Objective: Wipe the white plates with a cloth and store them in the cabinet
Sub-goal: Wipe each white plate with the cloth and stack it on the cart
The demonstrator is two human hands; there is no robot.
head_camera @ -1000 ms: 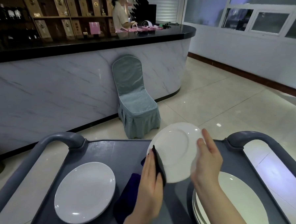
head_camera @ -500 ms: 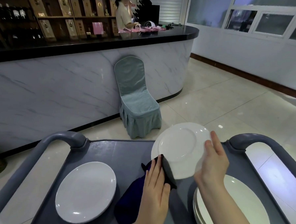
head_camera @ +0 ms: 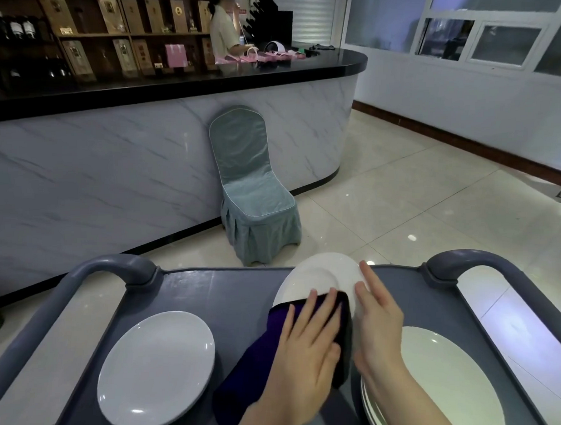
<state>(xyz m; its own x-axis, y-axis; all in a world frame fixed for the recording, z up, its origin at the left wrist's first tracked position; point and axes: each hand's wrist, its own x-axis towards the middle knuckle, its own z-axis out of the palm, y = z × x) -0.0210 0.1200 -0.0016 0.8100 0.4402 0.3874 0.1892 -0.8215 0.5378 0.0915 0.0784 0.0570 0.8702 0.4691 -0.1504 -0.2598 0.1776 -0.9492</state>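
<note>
Over the gray cart (head_camera: 211, 290), our left hand (head_camera: 307, 337) pressed the purple cloth (head_camera: 257, 353) flat onto the white plate (head_camera: 318, 275), and our right hand (head_camera: 379, 321) gripped its rim.

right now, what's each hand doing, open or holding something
Left hand: open, pressing the dark purple cloth flat onto the white plate.
Right hand: closed on that plate's rim, holding it tilted.

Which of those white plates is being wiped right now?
The tilted plate between the hands: left hand presses the dark cloth on it, right hand holds its rim. The lone plate and the stack lie flat.
</note>
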